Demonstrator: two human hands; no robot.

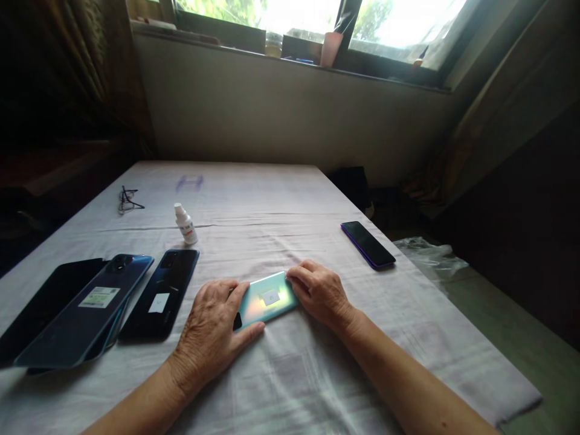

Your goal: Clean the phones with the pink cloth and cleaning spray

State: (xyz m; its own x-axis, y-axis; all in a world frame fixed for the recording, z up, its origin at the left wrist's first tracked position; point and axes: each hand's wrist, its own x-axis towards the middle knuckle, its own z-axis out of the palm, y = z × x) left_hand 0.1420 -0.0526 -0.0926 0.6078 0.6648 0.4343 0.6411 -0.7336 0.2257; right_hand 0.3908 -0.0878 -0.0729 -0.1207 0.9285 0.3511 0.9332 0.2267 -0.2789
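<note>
A shiny teal phone lies back up on the white cloth, a small white sticker on it. My left hand grips its left end, fingers curled over the top and thumb along the near edge. My right hand holds its right end with bent fingers. Both hands rest on the cloth.
To the left lie a dark blue phone and a stack of blue phones, backs up. A small white bottle and glasses sit further back. A purple-edged phone lies at the right near the table edge.
</note>
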